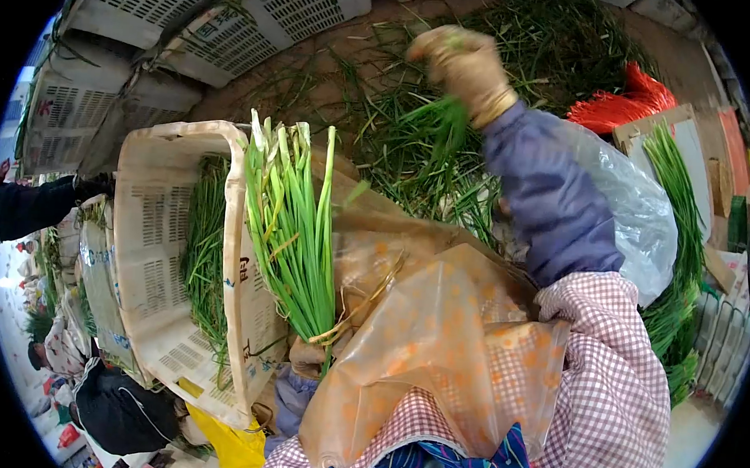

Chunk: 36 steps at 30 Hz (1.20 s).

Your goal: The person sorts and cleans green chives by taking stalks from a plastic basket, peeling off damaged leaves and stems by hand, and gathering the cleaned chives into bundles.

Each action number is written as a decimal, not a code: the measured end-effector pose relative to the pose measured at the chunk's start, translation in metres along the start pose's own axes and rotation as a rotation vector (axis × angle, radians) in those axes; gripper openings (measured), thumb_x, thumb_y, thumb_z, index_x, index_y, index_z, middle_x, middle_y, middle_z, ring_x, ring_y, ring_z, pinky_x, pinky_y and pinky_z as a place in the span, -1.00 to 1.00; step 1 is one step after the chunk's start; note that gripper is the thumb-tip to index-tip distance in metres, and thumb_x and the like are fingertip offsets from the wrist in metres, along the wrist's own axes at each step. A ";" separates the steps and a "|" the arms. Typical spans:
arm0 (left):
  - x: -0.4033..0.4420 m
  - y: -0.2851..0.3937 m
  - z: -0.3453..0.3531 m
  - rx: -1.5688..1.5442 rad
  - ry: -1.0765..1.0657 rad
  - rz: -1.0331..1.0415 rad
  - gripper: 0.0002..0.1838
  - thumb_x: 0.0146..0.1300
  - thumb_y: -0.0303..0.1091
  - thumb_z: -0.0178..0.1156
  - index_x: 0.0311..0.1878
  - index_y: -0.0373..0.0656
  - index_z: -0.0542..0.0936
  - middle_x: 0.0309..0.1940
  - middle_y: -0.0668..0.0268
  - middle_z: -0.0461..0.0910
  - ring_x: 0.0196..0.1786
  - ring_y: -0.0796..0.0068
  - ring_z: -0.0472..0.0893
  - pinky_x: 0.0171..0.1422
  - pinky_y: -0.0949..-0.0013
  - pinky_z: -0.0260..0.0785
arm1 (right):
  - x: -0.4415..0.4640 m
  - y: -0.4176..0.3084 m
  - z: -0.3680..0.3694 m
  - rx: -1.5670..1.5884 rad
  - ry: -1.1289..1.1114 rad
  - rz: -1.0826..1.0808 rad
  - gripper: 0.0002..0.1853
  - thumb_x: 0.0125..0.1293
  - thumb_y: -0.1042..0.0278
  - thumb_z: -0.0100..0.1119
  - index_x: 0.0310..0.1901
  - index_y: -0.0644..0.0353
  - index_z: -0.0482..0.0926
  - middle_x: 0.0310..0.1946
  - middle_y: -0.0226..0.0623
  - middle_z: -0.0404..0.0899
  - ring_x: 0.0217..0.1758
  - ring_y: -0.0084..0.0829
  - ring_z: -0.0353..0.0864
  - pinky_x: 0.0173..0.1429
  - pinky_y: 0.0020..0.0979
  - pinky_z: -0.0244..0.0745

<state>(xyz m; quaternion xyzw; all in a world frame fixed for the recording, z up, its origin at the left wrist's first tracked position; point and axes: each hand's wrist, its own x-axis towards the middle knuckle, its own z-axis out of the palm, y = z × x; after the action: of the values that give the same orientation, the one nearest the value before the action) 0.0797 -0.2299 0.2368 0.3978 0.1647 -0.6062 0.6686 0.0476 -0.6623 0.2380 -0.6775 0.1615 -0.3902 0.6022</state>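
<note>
A bunch of long green leafy stalks [296, 230] with pale whitish ends stands tilted in front of me, ends upward. My left hand [306, 356], in a tan glove, is closed round its lower part, mostly hidden behind the leaves and plastic apron. A few yellowed, dry leaves [376, 297] hang off the bunch. My right hand [466, 64], also gloved, is raised at upper middle, above the litter of leaves. Motion smears its fingers. A blurred tuft of green leaves [447, 124] shows just below it; whether the hand holds any is unclear.
Left of the bunch, a white plastic crate [232, 253] holds green leaves. More crates [224, 43] stand behind. Loose leaves [550, 49] cover the ground. Red strands [628, 103], a clear plastic bag [643, 221] and green bundles [680, 239] are at right. Another person's dark sleeve [41, 207] reaches in from the left.
</note>
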 end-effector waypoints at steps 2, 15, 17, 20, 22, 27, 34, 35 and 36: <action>0.001 -0.003 -0.001 0.020 -0.004 0.006 -0.20 -0.31 -0.58 0.35 0.17 -0.29 0.34 0.00 0.12 0.49 0.03 0.15 0.52 0.12 0.11 0.41 | 0.022 0.022 -0.048 -0.833 0.046 0.309 -0.84 0.28 0.31 0.13 -0.22 0.14 0.64 -0.43 -0.44 0.62 -0.44 -0.65 0.47 -0.38 -0.53 0.40; 0.007 0.000 0.019 0.144 -0.113 0.017 -0.18 -0.25 -0.52 0.34 0.23 -0.28 0.30 0.06 0.14 0.47 0.09 0.25 0.49 0.17 0.20 0.36 | -0.064 -0.037 0.071 0.529 -0.414 0.837 -0.75 0.32 0.20 0.05 -0.22 0.21 0.59 -0.77 -0.62 0.21 -0.77 -0.74 0.05 -0.70 -0.63 -0.09; 0.008 -0.001 0.018 0.287 -0.090 0.060 -0.16 -0.22 -0.48 0.36 0.25 -0.27 0.28 0.12 0.15 0.43 0.10 0.30 0.48 0.18 0.22 0.35 | -0.060 -0.035 0.071 0.400 -0.347 0.623 -0.75 0.32 0.19 0.02 -0.32 0.17 0.60 -0.75 -0.60 0.25 -0.75 -0.73 0.11 -0.69 -0.62 -0.04; 0.008 0.000 0.010 0.322 -0.143 0.078 -0.16 -0.23 -0.48 0.37 0.25 -0.26 0.29 0.13 0.15 0.42 0.10 0.31 0.47 0.18 0.22 0.34 | -0.023 -0.039 0.027 0.104 0.027 0.520 -0.69 0.32 0.09 -0.05 -0.38 0.08 0.60 -0.63 -0.52 0.40 -0.66 -0.68 0.25 -0.65 -0.58 0.10; 0.010 0.000 0.014 0.295 -0.182 0.085 -0.15 -0.25 -0.49 0.38 0.25 -0.25 0.29 0.12 0.16 0.42 0.11 0.30 0.47 0.18 0.22 0.34 | 0.015 0.007 -0.047 -0.145 0.198 0.072 -0.69 0.33 0.06 -0.08 -0.35 0.05 0.58 -0.51 -0.43 0.48 -0.57 -0.60 0.38 -0.57 -0.54 0.31; 0.005 0.006 0.034 0.253 -0.177 -0.004 -0.14 -0.29 -0.51 0.38 0.23 -0.23 0.31 0.10 0.19 0.44 0.10 0.32 0.47 0.17 0.24 0.35 | 0.024 -0.015 -0.081 -0.091 0.268 -0.043 -0.80 0.34 0.24 -0.06 -0.22 0.14 0.53 -0.46 -0.35 0.54 -0.55 -0.51 0.50 -0.54 -0.45 0.44; 0.007 0.010 0.067 0.541 -0.145 0.008 -0.19 -0.21 -0.47 0.41 0.23 -0.24 0.31 0.08 0.23 0.46 0.06 0.42 0.47 0.15 0.30 0.35 | -0.058 -0.043 0.057 0.471 -0.537 0.916 -0.71 0.14 0.18 0.27 -0.24 0.20 0.51 -0.76 -0.54 0.26 -0.79 -0.71 0.13 -0.72 -0.61 0.00; 0.006 0.011 0.070 0.670 -0.107 -0.004 -0.19 -0.17 -0.43 0.43 0.23 -0.25 0.30 0.07 0.24 0.47 0.04 0.45 0.48 0.13 0.32 0.35 | -0.062 -0.032 0.060 0.585 -0.556 0.930 -0.75 0.14 0.21 0.27 -0.30 0.19 0.51 -0.78 -0.55 0.24 -0.81 -0.70 0.10 -0.73 -0.60 -0.02; 0.005 0.014 0.069 0.674 -0.104 -0.004 -0.19 -0.17 -0.43 0.43 0.23 -0.25 0.30 0.07 0.24 0.47 0.04 0.45 0.48 0.13 0.32 0.35 | -0.064 -0.026 0.063 0.694 -0.574 0.941 -0.79 0.14 0.24 0.26 -0.35 0.18 0.51 -0.80 -0.55 0.21 -0.83 -0.69 0.08 -0.73 -0.58 -0.05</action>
<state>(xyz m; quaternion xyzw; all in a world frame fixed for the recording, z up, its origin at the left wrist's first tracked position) 0.0759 -0.2845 0.2807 0.5648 -0.0784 -0.6473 0.5058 0.0456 -0.5691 0.2429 -0.3777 0.1383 0.0819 0.9119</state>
